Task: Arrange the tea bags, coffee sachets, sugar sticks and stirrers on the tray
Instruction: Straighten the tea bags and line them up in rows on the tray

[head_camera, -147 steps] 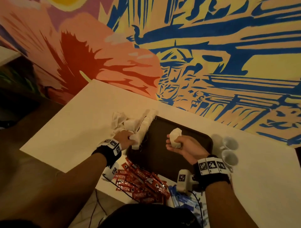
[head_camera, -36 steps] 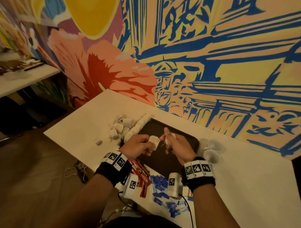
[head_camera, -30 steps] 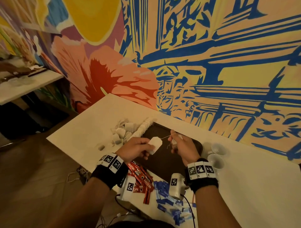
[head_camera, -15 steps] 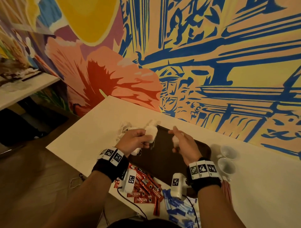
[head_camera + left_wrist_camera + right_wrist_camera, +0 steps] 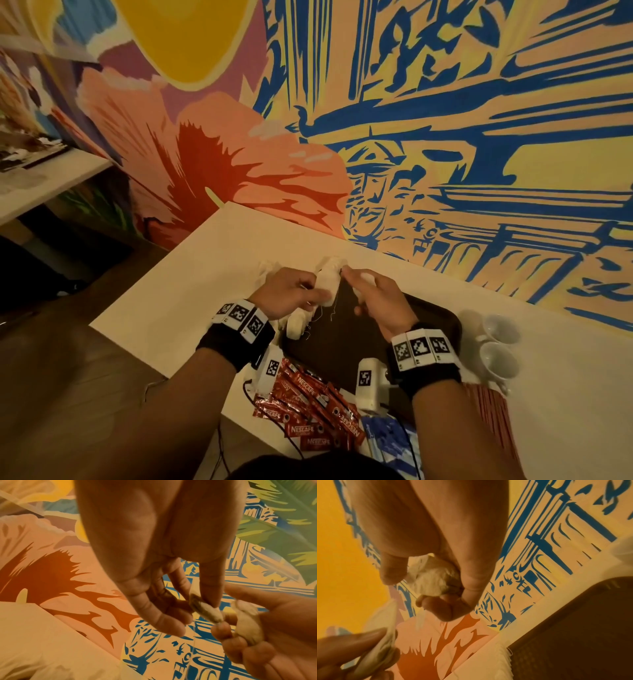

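Over the far left corner of the dark tray [image 5: 424,329], my left hand [image 5: 310,295] pinches a white tea bag [image 5: 325,286] between thumb and fingers; the left wrist view shows that bag [image 5: 205,610] edge-on. Close to its right, my right hand [image 5: 356,284] has its fingers curled round a second, crumpled tea bag [image 5: 433,580]. Thin strings hang below both hands. A row of tea bags [image 5: 296,323] lies along the tray's left edge, partly hidden by my left wrist.
Red Nescafe sachets [image 5: 308,404] and blue sugar sticks [image 5: 387,442] lie on the white table [image 5: 191,284] near its front edge. Two white cups [image 5: 498,346] stand right of the tray, with red stirrers [image 5: 489,411] in front of them. A painted wall rises just behind.
A second ago a string was stretched between the two bags held apart. Both hands have since come close together and moved toward the tray's far left corner.
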`<action>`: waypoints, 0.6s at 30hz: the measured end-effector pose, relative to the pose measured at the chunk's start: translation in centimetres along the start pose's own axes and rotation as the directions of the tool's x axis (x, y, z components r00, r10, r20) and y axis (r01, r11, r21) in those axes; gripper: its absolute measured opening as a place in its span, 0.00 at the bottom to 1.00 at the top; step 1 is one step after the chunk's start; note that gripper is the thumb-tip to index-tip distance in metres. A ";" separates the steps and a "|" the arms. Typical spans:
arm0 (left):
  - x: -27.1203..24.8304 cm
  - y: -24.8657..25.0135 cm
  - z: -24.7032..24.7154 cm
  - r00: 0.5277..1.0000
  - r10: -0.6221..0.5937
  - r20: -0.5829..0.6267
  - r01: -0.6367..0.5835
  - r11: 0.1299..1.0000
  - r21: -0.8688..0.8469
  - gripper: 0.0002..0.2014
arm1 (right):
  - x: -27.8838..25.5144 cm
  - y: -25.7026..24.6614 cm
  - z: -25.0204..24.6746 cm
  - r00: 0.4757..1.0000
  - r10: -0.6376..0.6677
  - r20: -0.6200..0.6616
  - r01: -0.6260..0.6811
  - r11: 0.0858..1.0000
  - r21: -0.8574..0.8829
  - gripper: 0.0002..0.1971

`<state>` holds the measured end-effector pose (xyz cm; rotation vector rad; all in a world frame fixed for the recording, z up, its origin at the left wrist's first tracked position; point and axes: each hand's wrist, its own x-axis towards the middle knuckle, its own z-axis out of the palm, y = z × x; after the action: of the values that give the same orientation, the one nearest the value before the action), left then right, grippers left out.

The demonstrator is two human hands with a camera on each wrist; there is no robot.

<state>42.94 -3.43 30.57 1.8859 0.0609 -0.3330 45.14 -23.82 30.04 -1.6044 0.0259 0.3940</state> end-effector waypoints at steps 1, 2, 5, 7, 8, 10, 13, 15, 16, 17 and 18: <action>0.3 -0.1 -0.7 1.000 0.005 -0.026 -0.005 1.000 0.009 0.13 | 0.2 0.0 0.1 0.999 0.050 -0.002 -0.050 0.998 0.039 0.20; 0.6 -0.3 -1.5 0.998 0.013 -0.055 -0.013 1.000 0.009 0.15 | 0.4 0.0 0.1 0.995 0.098 -0.001 -0.097 0.991 0.096 0.20; 1.9 -1.6 -4.1 0.992 0.029 -0.122 -0.024 0.999 0.041 0.20 | 0.8 0.3 0.4 0.984 0.181 -0.001 -0.168 0.918 0.360 0.14; 2.7 -2.7 -5.5 0.988 0.031 -0.151 -0.017 0.996 0.092 0.20 | 0.9 0.8 0.5 0.982 0.191 0.003 -0.169 0.861 0.479 0.17; 3.2 -3.4 -6.0 0.987 0.027 -0.156 -0.007 0.992 0.125 0.18 | 0.9 0.9 0.6 0.981 0.195 0.010 -0.173 0.844 0.507 0.17; 3.9 -5.3 -6.8 0.990 -0.003 -0.141 0.033 0.976 0.214 0.11 | 1.1 1.2 1.1 0.975 0.224 0.000 -0.192 0.838 0.510 0.17; 4.7 -8.3 -7.2 0.991 -0.097 -0.094 0.126 0.917 0.379 0.12 | 2.2 1.8 2.1 0.929 0.354 -0.106 -0.284 0.867 0.409 0.18; 4.9 -10.0 -6.6 0.993 -0.117 -0.030 0.116 0.851 0.512 0.13 | 2.6 2.4 2.4 0.908 0.396 -0.136 -0.333 0.880 0.339 0.14; 4.9 -10.6 -6.1 0.992 -0.122 0.011 0.096 0.830 0.550 0.11 | 2.5 2.6 2.6 0.911 0.392 -0.127 -0.340 0.889 0.308 0.11; 4.8 -11.1 -5.6 0.989 -0.139 0.051 0.086 0.819 0.567 0.09 | 2.4 2.9 2.6 0.916 0.382 -0.120 -0.338 0.898 0.281 0.10; 5.0 -11.8 -5.2 0.983 -0.160 0.086 0.081 0.810 0.580 0.09 | 2.1 3.2 2.6 0.921 0.371 -0.116 -0.332 0.906 0.262 0.11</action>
<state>46.29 4.76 19.97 2.4647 -0.0128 -0.6172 45.70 -21.07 26.37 -1.3879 0.4800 0.5167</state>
